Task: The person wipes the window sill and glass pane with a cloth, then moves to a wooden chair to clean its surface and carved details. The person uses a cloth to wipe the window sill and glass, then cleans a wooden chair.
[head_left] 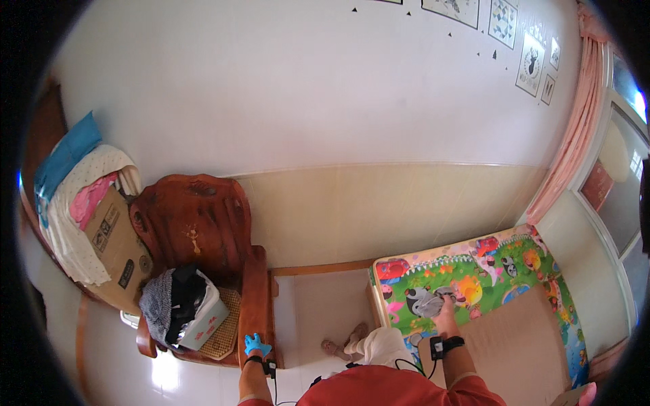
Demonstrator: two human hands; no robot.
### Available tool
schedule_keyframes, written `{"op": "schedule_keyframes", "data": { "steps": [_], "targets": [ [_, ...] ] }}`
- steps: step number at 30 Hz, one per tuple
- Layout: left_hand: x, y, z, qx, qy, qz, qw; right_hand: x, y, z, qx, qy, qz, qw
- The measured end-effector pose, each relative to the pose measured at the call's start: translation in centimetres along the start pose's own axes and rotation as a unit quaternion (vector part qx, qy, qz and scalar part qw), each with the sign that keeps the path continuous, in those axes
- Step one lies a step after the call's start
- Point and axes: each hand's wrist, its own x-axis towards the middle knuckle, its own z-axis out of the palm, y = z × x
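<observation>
My left hand, in a blue glove, rests on the armrest of a carved dark wooden chair. It seems to hold nothing. Over on the right, my bare right hand grips a bunched grey cloth above a mat with cartoon animals. On the chair's woven seat pad stands a white box with black and grey fabric items in and over it.
Left of the chair a cardboard box leans, draped with a dotted cream cloth. A brown panel lies on the mat. Pink curtains hang beside a window at the right.
</observation>
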Motion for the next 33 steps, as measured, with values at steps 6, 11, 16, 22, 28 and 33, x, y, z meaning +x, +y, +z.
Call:
{"op": "schedule_keyframes", "data": {
  "steps": [6, 11, 16, 22, 28, 33],
  "targets": [
    [-1.2, -0.6, -0.3, 0.012, 0.011, -0.030, 0.999, 1.6, 0.9, 1.5, -0.017, -0.006, 0.005, 1.000],
    [-1.3, -1.4, -0.1, 0.003, 0.012, -0.025, 1.000, 2.4, 0.7, 1.9, -0.037, -0.010, 0.022, 0.999],
    [-0.4, -1.3, 0.8, 0.029, 0.035, -0.021, 0.999, 4.0, 0.7, 4.0, -0.048, -0.024, 0.034, 0.998],
    [-1.3, -0.2, 1.6, -0.055, 0.132, -0.001, 0.990, 3.3, 1.5, 9.2, -0.117, -0.012, 0.081, 0.990],
    [-2.1, -0.8, 2.8, -0.048, 0.176, -0.008, 0.983, 7.2, 4.0, 10.9, -0.231, -0.009, 0.109, 0.967],
    [-0.8, 0.9, 3.7, -0.029, 0.263, 0.027, 0.964, 9.5, 5.1, 14.8, -0.319, 0.064, 0.156, 0.932]
  ]
}}
